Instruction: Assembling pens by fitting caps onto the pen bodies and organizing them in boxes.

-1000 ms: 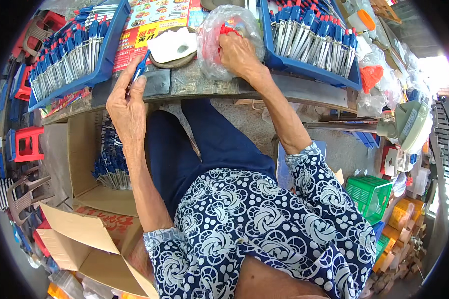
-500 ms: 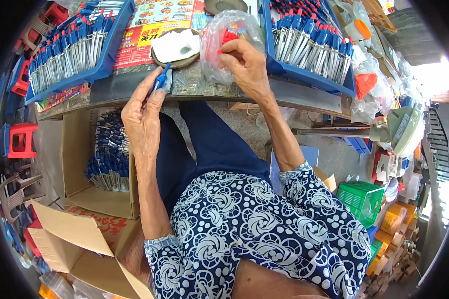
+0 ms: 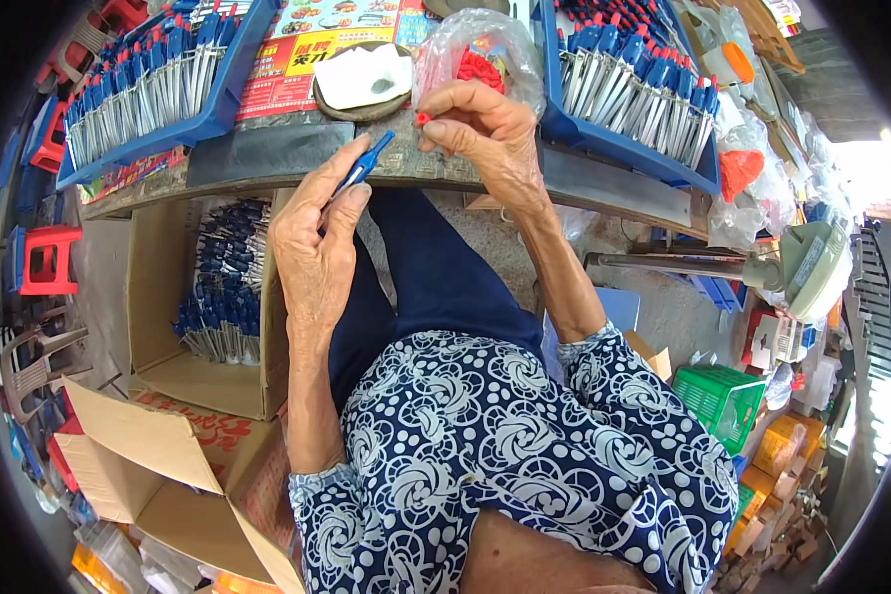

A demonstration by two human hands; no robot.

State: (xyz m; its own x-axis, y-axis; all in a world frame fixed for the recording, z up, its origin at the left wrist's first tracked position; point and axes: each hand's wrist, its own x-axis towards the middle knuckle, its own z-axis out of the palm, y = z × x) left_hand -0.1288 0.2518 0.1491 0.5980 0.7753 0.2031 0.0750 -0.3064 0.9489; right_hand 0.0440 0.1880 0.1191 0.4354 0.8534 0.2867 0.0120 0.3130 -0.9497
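Note:
My left hand (image 3: 312, 243) pinches a blue pen-like tool (image 3: 368, 163) with a narrow tip, tilted up to the right over the table's near edge. Its lower end is hidden by my fingers. A small red cap (image 3: 423, 119) with a hole in its end is between the thumb and index finger of my right hand (image 3: 495, 148), a short way from the tool's tip and apart from it. Behind that hand, a clear plastic bag (image 3: 527, 59) lies open with more red caps (image 3: 479, 69) in it. A round dish (image 3: 366, 112) bears a stained white pad (image 3: 358, 81).
Blue trays (image 3: 193, 134) (image 3: 624, 148) of red-tipped blue tools with metal shafts flank the work spot. Below the table edge (image 3: 267, 168), a cardboard box (image 3: 148, 297) holds more blue tools. An open carton (image 3: 183, 495) stands nearer me. A metal arm (image 3: 663, 261) juts in at right.
My right hand has drawn back out of the plastic bag toward me with a red cap. My left hand has moved right with the blue tool, bringing the two closer together.

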